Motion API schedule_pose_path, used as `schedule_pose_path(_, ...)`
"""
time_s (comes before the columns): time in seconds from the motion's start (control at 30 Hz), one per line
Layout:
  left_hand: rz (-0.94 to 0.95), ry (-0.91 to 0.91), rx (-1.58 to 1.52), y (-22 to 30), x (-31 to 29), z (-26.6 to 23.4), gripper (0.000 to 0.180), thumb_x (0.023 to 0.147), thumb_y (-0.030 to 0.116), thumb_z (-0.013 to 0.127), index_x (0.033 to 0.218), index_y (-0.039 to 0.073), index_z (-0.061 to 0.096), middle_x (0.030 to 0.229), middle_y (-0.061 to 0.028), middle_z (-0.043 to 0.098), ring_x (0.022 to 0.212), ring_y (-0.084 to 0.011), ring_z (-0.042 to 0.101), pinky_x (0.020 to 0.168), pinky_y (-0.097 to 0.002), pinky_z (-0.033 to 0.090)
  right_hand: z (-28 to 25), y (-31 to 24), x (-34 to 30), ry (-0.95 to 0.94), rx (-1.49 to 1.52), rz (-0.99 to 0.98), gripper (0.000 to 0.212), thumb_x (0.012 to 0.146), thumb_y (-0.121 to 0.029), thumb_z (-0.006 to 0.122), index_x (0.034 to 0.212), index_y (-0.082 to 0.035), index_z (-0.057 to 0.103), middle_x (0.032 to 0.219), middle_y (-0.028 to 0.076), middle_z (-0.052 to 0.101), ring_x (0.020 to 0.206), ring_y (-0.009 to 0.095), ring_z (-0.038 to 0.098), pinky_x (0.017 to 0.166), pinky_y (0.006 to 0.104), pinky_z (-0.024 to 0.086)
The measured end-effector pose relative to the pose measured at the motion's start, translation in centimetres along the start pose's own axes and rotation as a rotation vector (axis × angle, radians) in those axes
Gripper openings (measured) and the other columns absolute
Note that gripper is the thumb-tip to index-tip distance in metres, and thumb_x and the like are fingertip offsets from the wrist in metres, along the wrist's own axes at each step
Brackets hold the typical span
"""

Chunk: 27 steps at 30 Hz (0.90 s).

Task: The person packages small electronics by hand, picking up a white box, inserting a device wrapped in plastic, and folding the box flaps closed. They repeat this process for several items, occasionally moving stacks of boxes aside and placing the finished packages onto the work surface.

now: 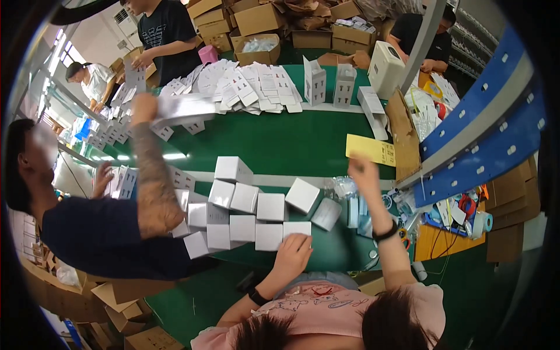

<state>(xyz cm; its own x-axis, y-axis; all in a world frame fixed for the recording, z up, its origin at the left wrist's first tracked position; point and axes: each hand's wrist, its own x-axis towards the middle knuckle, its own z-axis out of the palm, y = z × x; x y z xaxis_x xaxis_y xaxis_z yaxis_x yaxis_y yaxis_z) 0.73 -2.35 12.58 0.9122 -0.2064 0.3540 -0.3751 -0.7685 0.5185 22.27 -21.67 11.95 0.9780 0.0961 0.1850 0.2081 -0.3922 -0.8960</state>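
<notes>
My left hand (pixel 293 255) is wrapped over the near side of a small white box (pixel 297 227) at the right end of the front row. Its fingers reach across the box's width. Farther out to the right, my right hand (pixel 365 173) is smeared by motion, with bent fingers over the lower left edge of a yellow card (pixel 373 149). Whether it grips the card cannot be told. Several white boxes stand in rows left of my left hand; a tilted white box (pixel 303 195) and another white box (pixel 326 214) sit just beyond it.
At left, a co-worker's arm (pixel 153 169) reaches across the green table (pixel 262 137) with blurred white cartons (pixel 185 109). Flat printed cartons (pixel 256 84) are piled at the far side. A cardboard panel (pixel 402 134) and blue perforated rail (pixel 490 140) stand right; scissors (pixel 404 238) lie below.
</notes>
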Motion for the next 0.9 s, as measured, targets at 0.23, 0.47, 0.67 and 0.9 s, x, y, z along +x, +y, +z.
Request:
schedule_pose_path(0.23,-0.104,-0.043,-0.137,-1.7,2.1,-0.6,0.018,0.074,0.004,0.061,0.092,0.003,0.060,0.090,-0.0099,0.057,0.082,-0.0281,0.056,0.069,-0.0338,0.047,2.7,2.9,27.5,0.484,-0.643,-0.042,0.054,0.071,-0.011,0.063,0.123,-0.011,0.047,0.118,0.021,0.047,0.108,0.037,0.044,0.091,0.0454,0.039)
schedule_pose_path(0.47,-0.206,-0.023,-0.252,-0.9,1.4,-0.7,0.016,0.072,0.001,0.060,0.088,0.004,0.060,0.087,-0.0094,0.057,0.080,-0.0288,0.056,0.067,-0.0340,0.047,3.5,4.6,32.0,0.174,-1.234,-0.167,0.015,0.080,-0.010,0.050,0.084,-0.005,0.064,0.092,0.013,0.062,0.094,0.029,0.054,0.082,0.0448,0.042)
schedule_pose_path(0.67,-0.167,-0.052,-0.184,-0.7,0.6,0.0,0.021,0.072,0.001,0.059,0.093,0.004,0.060,0.088,-0.0104,0.058,0.081,-0.0300,0.057,0.069,-0.0349,0.047,-0.6,-2.9,27.4,0.135,-1.201,-0.422,0.013,0.078,-0.009,0.052,0.076,-0.002,0.062,0.076,0.014,0.063,0.078,0.032,0.060,0.073,0.0457,0.045)
schedule_pose_path(0.9,-0.085,0.358,-0.439,2.7,3.6,-2.0,0.051,0.075,0.011,0.067,0.121,0.002,0.047,0.132,-0.0201,0.035,0.117,-0.0339,0.042,0.090,-0.0383,0.040,-8.1,-21.1,7.2,-0.008,-0.874,-0.505,0.019,0.073,-0.015,0.060,0.072,0.003,0.054,0.068,0.021,0.056,0.069,0.038,0.056,0.059,0.0442,0.043)
